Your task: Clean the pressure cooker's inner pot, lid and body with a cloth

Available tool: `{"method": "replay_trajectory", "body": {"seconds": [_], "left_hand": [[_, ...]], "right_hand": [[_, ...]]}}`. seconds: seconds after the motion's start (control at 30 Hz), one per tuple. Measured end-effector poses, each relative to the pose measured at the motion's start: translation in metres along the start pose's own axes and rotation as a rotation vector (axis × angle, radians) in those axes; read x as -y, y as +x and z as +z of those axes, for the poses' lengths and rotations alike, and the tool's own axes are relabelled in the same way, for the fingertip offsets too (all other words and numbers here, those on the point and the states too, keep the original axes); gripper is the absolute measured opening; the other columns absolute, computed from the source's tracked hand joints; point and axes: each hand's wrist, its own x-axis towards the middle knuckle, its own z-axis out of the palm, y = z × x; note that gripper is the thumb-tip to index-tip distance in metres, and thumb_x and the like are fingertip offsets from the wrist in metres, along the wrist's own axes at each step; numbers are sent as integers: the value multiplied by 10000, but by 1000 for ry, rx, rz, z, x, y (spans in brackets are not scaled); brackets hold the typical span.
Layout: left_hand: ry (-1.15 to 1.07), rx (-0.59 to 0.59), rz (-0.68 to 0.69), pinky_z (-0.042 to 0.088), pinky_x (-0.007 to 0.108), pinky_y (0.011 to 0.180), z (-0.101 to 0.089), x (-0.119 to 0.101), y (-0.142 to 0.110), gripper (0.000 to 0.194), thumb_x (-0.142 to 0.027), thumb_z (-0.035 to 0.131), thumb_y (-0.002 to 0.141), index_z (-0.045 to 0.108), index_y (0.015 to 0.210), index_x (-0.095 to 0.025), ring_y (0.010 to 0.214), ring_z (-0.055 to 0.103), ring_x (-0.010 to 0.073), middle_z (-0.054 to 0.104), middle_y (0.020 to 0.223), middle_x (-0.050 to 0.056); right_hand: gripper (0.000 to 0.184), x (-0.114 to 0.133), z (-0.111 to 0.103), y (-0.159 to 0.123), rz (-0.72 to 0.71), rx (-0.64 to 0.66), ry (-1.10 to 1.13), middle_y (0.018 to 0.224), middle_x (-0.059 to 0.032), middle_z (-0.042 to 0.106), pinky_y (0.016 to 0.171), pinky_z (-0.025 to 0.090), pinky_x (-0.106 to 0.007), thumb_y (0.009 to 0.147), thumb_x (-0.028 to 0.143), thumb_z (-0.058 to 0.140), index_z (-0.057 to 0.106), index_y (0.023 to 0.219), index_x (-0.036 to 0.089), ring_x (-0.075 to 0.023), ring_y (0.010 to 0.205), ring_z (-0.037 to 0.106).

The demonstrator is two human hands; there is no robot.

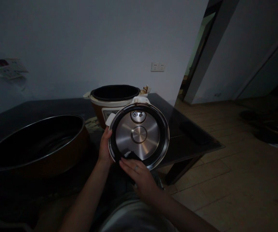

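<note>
Dim grey light, streaked glare on metal lid [139, 134], murky lower left

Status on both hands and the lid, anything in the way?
Left hand gripping lid at its left edge. Right hand at lower rim with dark cloth-like item. Underside facing camera. Cooker behind, no obstruction visible.

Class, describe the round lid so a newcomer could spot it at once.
At the dark table by the pale wall, look in front of the brown-and-white cooker. The left grip holds the lid there, underside towards the camera. Unlike the dark-mouthed cooker and wide pot, it shows a shiny metal disc.
</note>
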Motion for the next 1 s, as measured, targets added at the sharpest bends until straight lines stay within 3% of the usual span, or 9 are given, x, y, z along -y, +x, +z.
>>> {"method": "replay_trajectory", "body": {"seconds": [0.13, 0.33, 0.57, 0.73, 0.87, 1.0], "left_hand": [[-22, 31, -31, 514, 308, 863, 2, -2, -2, 323, -356, 686, 694, 676, 984, -214, 1041, 643, 252, 738, 907, 14], [-30, 38, -40, 512, 328, 894, -2, -2, 1, 322, -358, 717, 669, 677, 959, -223, 1053, 640, 259, 738, 886, 2], [15, 12, -25, 524, 327, 875, -4, -2, 2, 396, -388, 736, 659, 675, 1015, -224, 1044, 645, 261, 739, 941, 8], [-1, 30, -25, 523, 340, 897, -6, -1, 2, 445, -377, 729, 682, 662, 1098, -232, 1065, 639, 266, 736, 991, 14], [-16, 30, -37, 516, 340, 914, -4, -1, 2, 470, -371, 732, 681, 655, 1122, -229, 1114, 614, 272, 726, 1055, 23], [-31, 55, -29, 516, 338, 918, -3, -2, 2, 464, -362, 727, 691, 651, 1130, -234, 1135, 602, 277, 724, 1065, 24]], "right_hand": [[738, -20, -25, -31, -45, 146, -130, 1400, -78, 519, 1066, 394, -409, 771, -25, 354, 279, 1470, 202, -144, 1296, 457], [500, -64, -79, -60, -155, 289, -353, 1316, -77, 598, 1098, 351, -446, 929, 163, 413, 376, 1426, 200, -182, 1255, 501], [459, -106, -125, -56, -262, 374, -511, 1281, -70, 624, 1091, 371, -443, 961, 147, 344, 411, 1409, 221, -182, 1238, 523], [449, -129, -155, -42, -262, 364, -616, 1299, -45, 613, 1088, 375, -453, 961, 119, 346, 465, 1372, 256, -199, 1222, 540], [430, -137, -163, -33, -247, 304, -641, 1274, -52, 631, 1076, 381, -453, 957, 126, 357, 515, 1331, 266, -204, 1219, 542], [421, -122, -139, -42, -163, 151, -663, 1205, -87, 666, 1029, 408, -485, 917, 90, 363, 576, 1258, 215, -230, 1167, 568]]}}
